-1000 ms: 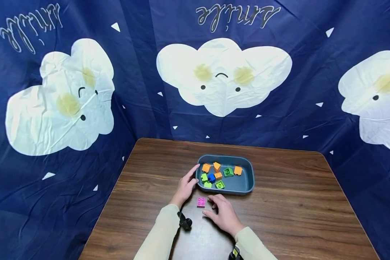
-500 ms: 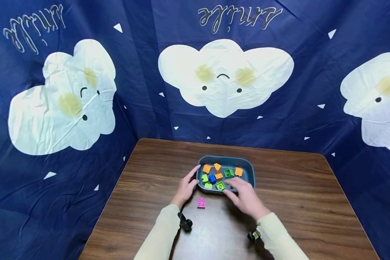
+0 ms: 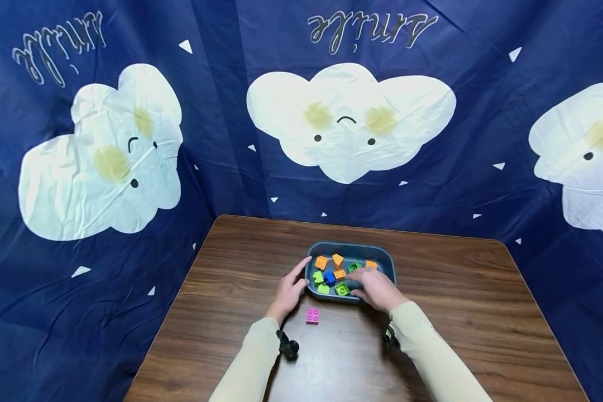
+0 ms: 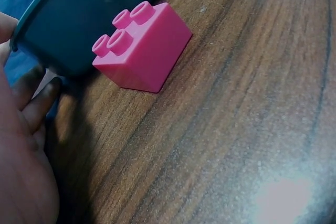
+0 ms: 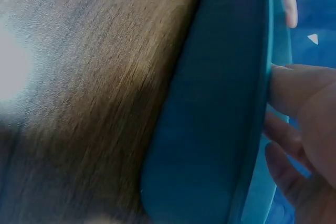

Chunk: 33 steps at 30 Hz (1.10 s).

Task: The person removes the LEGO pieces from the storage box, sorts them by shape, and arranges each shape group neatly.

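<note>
Nearest us, the pink brick (image 3: 312, 316) stands studs up on the table (image 3: 482, 290), between the two wrists and short of the tray (image 3: 353, 244); neither hand touches it. A careless inward swing of either wrist could, we judge, knock it aside.

Left hand (image 3: 288, 291): thumb and forefinger spread against its end of the tray, clenched on nothing we can see. If that contact slackened, a shove from the opposite hand could slide the tray.

Right hand (image 3: 377, 287): reaches in over the near wall, thumb and forefinger parted, nothing visible between them; we log it as released. Fingertip contact inside: cannot tell.

Left of its thumb lies the lime-green brick (image 3: 342, 288); off its forefinger, the orange studded brick (image 3: 339, 274), with the blue brick (image 3: 329, 278) just beside that. Crowding is our main worry: a finger aimed at one could push its neighbour.

Beyond the forefinger, the dark green brick (image 3: 354, 267) is partly hidden by the hand and could be bumped unseen.
</note>
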Each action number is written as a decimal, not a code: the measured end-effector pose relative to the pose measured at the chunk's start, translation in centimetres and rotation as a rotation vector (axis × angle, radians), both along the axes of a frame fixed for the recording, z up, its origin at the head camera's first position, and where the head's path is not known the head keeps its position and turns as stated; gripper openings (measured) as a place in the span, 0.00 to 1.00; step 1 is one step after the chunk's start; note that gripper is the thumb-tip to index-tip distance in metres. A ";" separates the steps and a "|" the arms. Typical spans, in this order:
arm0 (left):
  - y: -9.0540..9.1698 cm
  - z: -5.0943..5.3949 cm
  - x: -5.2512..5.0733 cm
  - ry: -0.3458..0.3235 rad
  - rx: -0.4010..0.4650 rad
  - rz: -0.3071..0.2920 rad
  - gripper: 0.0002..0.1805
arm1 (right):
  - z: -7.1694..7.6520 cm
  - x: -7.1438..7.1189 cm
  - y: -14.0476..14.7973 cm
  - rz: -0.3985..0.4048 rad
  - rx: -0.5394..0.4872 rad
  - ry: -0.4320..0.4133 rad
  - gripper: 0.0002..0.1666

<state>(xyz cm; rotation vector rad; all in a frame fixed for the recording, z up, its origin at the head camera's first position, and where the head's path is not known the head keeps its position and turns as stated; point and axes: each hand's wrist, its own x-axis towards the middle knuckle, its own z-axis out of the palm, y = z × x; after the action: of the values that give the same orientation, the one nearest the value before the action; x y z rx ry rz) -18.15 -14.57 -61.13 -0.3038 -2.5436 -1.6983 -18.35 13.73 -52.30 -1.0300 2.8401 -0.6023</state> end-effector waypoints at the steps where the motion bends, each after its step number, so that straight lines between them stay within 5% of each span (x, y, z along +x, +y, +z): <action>1: 0.0 0.0 0.0 -0.007 0.003 -0.002 0.35 | 0.0 -0.2 -0.2 0.015 0.010 -0.011 0.21; 10: 0.1 0.3 0.0 -0.070 0.031 0.006 0.35 | 0.3 -1.9 -2.1 0.133 0.151 -0.054 0.20; 20: 0.1 -0.1 -0.1 -0.068 0.015 0.022 0.36 | 0.1 -2.8 -4.1 0.115 0.286 -0.152 0.23; 28: 0.2 -0.1 -0.1 -0.076 0.029 0.018 0.35 | 0.1 -3.0 -4.4 0.083 0.291 -0.234 0.24; 33: 0.2 -0.1 -0.1 -0.078 0.026 0.023 0.35 | 0.0 -3.2 -4.0 0.130 0.298 -0.187 0.21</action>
<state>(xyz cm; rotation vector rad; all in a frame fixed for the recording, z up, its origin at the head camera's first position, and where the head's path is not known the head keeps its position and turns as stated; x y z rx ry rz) -18.30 -14.40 -61.20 -0.2102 -2.5664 -1.7672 -21.59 9.76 -52.27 -1.0334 2.5747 -0.2399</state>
